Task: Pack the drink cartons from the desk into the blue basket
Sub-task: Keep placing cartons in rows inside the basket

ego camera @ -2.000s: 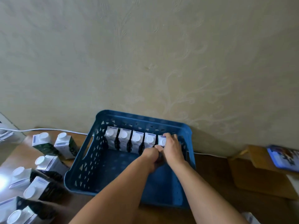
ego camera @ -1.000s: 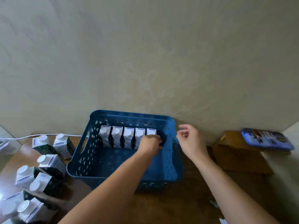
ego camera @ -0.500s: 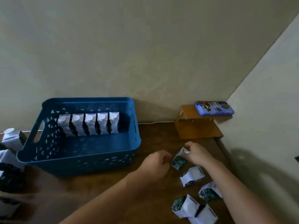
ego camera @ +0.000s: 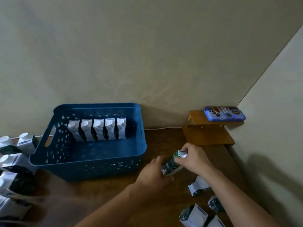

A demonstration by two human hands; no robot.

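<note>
The blue basket (ego camera: pixel 91 163) stands on the brown desk (ego camera: pixel 101 199), with a row of several white-capped drink cartons (ego camera: pixel 97 130) upright along its far wall. To the right of the basket, my left hand (ego camera: pixel 154 173) and my right hand (ego camera: pixel 193 159) both grip one green and white carton (ego camera: pixel 170 164), tilted just above the desk. More cartons lie loose at the lower right (ego camera: pixel 197 186) and stand in a group at the left edge (ego camera: pixel 15 158).
A small wooden stand (ego camera: pixel 206 133) sits in the back right corner with a blue printed case (ego camera: pixel 224 114) on top. A white cable (ego camera: pixel 162 128) runs along the wall behind the basket. A side wall closes in on the right.
My hands left the basket, swung right to the loose cartons, and closed on one carton, lifting it slightly. The view has turned right with them.
</note>
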